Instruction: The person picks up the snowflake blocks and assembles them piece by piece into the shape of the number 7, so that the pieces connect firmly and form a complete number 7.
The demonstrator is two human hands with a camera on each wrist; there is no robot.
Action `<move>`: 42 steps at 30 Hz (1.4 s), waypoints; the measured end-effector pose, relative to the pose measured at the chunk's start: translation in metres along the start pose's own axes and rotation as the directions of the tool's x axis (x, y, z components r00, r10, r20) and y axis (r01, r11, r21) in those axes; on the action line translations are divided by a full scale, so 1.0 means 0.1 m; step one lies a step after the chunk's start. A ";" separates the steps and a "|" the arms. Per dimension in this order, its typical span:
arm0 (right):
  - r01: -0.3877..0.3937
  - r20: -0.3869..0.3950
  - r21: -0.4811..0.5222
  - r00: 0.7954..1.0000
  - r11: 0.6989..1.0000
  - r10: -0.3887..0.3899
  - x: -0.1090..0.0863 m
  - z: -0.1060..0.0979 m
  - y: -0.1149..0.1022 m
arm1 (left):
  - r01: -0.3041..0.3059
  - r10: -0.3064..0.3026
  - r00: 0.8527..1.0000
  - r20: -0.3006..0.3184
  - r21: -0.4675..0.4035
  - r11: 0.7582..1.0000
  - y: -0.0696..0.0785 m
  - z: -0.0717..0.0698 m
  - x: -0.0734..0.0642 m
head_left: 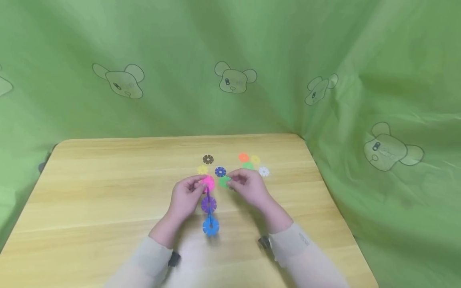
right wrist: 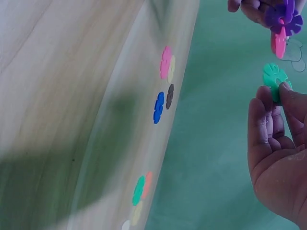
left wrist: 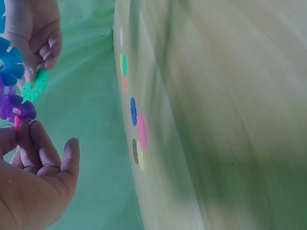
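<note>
My left hand [head_left: 185, 199] pinches a pink notched disc [head_left: 210, 182] between thumb and fingers. From that disc hangs a chain of slotted-together snowflake discs, with a purple disc [head_left: 205, 205] in the middle and a blue disc [head_left: 206, 228] at the lower end. Other discs in the chain stand edge-on. A single green disc [head_left: 224, 182] is pinched by my right hand [head_left: 253, 189], just right of the pink one. The right wrist view shows this green disc [right wrist: 271, 77] apart from the chain, a small gap below the pink disc [right wrist: 280, 45].
Loose discs lie beyond the hands: brown [head_left: 204, 159], dark blue [head_left: 217, 172], orange [head_left: 243, 157], white [head_left: 261, 172], plus yellow and green ones. Another pink disc [left wrist: 142, 132] rests on the wooden table [head_left: 108, 180]. Green cloth [head_left: 173, 100] hangs behind and at the sides.
</note>
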State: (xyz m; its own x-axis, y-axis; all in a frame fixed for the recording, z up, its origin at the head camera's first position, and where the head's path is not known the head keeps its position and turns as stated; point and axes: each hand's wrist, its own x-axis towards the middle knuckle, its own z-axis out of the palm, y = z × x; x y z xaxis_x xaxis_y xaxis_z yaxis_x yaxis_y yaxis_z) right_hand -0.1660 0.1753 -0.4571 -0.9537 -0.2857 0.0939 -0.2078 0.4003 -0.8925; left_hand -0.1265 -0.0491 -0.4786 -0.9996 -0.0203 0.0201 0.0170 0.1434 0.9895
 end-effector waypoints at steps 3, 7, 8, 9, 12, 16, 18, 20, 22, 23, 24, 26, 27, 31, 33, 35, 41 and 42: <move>0.010 0.012 -0.015 1.000 1.000 -0.010 -0.04 0.02 -0.02 | -0.001 0.001 1.000 0.006 0.000 1.000 0.00 0.00 -0.02; 0.054 0.028 -0.045 0.998 0.998 -0.053 -0.06 0.04 -0.06 | 0.009 -0.009 1.000 0.020 0.004 1.000 0.00 0.00 -0.03; 0.064 0.031 -0.050 0.998 0.997 -0.062 -0.06 0.04 -0.07 | 0.010 -0.010 1.000 0.026 0.003 1.000 0.00 0.00 -0.03; 0.076 0.034 -0.055 0.997 0.996 -0.074 -0.06 0.04 -0.08 | 0.009 -0.009 0.999 0.032 0.005 1.000 0.00 0.00 -0.02; 0.107 0.034 -0.072 0.994 0.992 -0.105 -0.06 0.05 -0.10 | 0.003 -0.003 0.999 0.046 0.007 1.000 0.01 0.00 -0.01; 0.127 0.025 -0.093 0.992 0.988 -0.125 -0.05 0.06 -0.12 | -0.005 0.004 0.999 0.050 0.017 1.000 0.02 -0.01 0.01; 0.129 0.022 -0.099 0.992 0.987 -0.128 -0.05 0.07 -0.13 | -0.010 0.009 0.999 0.053 0.016 1.000 0.02 -0.01 0.01; 0.126 0.019 -0.102 0.992 0.987 -0.125 -0.05 0.08 -0.14 | -0.011 0.011 0.998 0.056 0.013 1.000 0.02 -0.01 0.01; 0.120 0.014 -0.106 0.993 0.987 -0.119 -0.06 0.09 -0.14 | -0.015 0.015 0.998 0.057 0.004 1.000 0.02 0.00 0.00; 0.117 0.010 -0.109 0.993 0.987 -0.117 -0.06 0.09 -0.14 | -0.017 0.017 0.998 0.056 -0.001 1.000 0.02 0.00 0.00; 0.117 0.007 -0.110 0.993 0.987 -0.117 -0.06 0.10 -0.14 | -0.018 0.019 0.998 0.054 -0.005 1.000 0.02 0.00 0.00; 0.121 0.001 -0.116 0.993 0.986 -0.122 -0.07 0.11 -0.14 | -0.014 0.015 0.999 0.048 -0.018 1.000 0.02 0.01 0.00; 0.129 -0.002 -0.120 0.992 0.984 -0.130 -0.07 0.11 -0.14 | -0.012 0.013 0.999 0.044 -0.026 1.000 0.02 0.01 0.00; 0.181 -0.004 -0.136 0.983 0.974 -0.184 -0.09 0.11 -0.16 | 0.007 -0.004 0.999 0.035 -0.065 0.998 0.03 0.03 -0.01; 0.210 -0.002 -0.143 0.977 0.967 -0.212 -0.09 0.11 -0.16 | 0.016 -0.014 0.999 0.030 -0.079 0.997 0.05 0.04 -0.01; 0.230 -0.001 -0.149 0.972 0.962 -0.233 -0.10 0.11 -0.15 | 0.028 -0.026 0.999 0.029 -0.090 0.996 0.06 0.05 -0.02; 0.263 0.006 -0.154 0.964 0.952 -0.265 -0.12 0.11 -0.12 | 0.051 -0.049 0.998 0.032 -0.085 0.995 0.08 0.08 -0.05; 0.265 0.008 -0.149 0.964 0.953 -0.267 -0.12 0.11 -0.13 | 0.051 -0.049 0.998 0.033 -0.079 0.996 0.08 0.08 -0.05</move>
State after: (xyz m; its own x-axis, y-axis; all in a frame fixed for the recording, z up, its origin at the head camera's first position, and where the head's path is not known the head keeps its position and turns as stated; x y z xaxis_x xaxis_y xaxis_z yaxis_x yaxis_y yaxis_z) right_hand -0.1492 0.1640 -0.4519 -0.8619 -0.3888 0.3254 -0.4832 0.4353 -0.7596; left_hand -0.1214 -0.0401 -0.4715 -0.9994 0.0051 -0.0330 -0.0326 0.0636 0.9974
